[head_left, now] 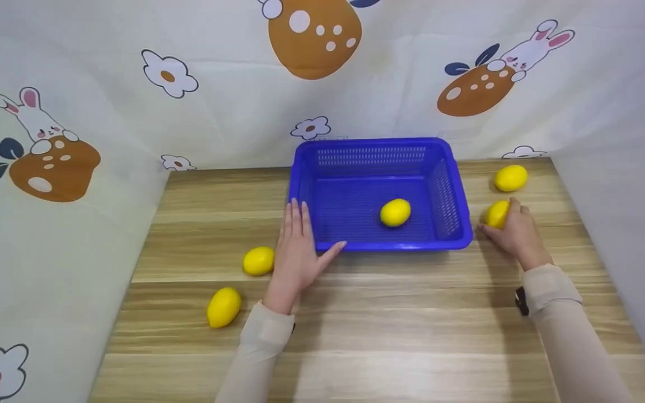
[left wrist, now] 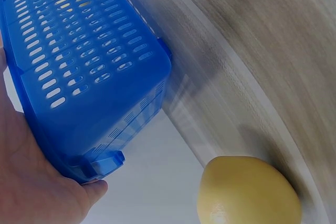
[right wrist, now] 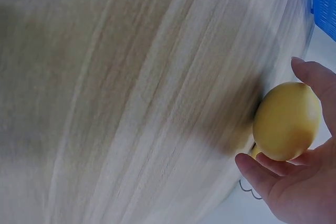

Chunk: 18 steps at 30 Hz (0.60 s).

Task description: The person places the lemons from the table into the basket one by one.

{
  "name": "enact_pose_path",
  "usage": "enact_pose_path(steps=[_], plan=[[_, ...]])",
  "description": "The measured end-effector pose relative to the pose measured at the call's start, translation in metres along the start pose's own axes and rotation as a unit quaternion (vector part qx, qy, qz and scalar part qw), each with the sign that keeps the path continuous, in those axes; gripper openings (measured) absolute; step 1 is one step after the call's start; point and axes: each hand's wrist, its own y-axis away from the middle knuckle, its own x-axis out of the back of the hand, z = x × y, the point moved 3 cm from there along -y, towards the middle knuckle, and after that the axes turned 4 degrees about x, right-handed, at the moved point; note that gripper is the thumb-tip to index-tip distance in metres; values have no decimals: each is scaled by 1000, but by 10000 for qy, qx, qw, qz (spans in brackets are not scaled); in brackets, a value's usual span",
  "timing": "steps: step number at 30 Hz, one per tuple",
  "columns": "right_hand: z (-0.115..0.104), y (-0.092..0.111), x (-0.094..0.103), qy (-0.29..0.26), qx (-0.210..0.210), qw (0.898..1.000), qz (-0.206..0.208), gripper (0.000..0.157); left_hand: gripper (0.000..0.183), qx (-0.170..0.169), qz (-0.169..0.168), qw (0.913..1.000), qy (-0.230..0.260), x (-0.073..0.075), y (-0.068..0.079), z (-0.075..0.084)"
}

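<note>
At frame right, the right hand (head_left: 518, 234) curls round a yellow oval lemon (head_left: 496, 214), seemingly picking up; lifting likely needs a secure hold. The straight-fingered left hand (head_left: 297, 254) touches a blue plastic basket (head_left: 401, 245).

Your royal-blue, rectangular plastic basket (head_left: 381, 245) shows a pattern of slots along its walls, reading brighter blue in your left wrist view. Five smooth, oval lemons (head_left: 395, 212) glow solid yellow, those in your wrist views tinged deeper gold. Beneath spreads a light tan, wood-grain tabletop (head_left: 412, 324) streaked with paler and darker brown bands. White fabric walls (head_left: 233, 33) around you carry pink-eared white rabbits (head_left: 527, 54), brown, white-spotted fruits (head_left: 310, 56) with navy leaves (head_left: 10, 148), and white flowers (head_left: 168, 75) with brown centres and dark outlines. Your long fabric sleeves (head_left: 574, 336) show a plain, even pale cream.
</note>
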Motion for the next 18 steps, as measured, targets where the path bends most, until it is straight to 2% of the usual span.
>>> enact_pose_path(steps=[11, 18], plan=[[-1, -6, -2, -29, -174, 9998, -7, 103, 115, 8, -63, 10000, -18, -1, 1, -1], [-1, -8, -5, 3, -142, 9996, 247, 91, 115, -14, -38, 10000, -39, 0, 0, 1]])
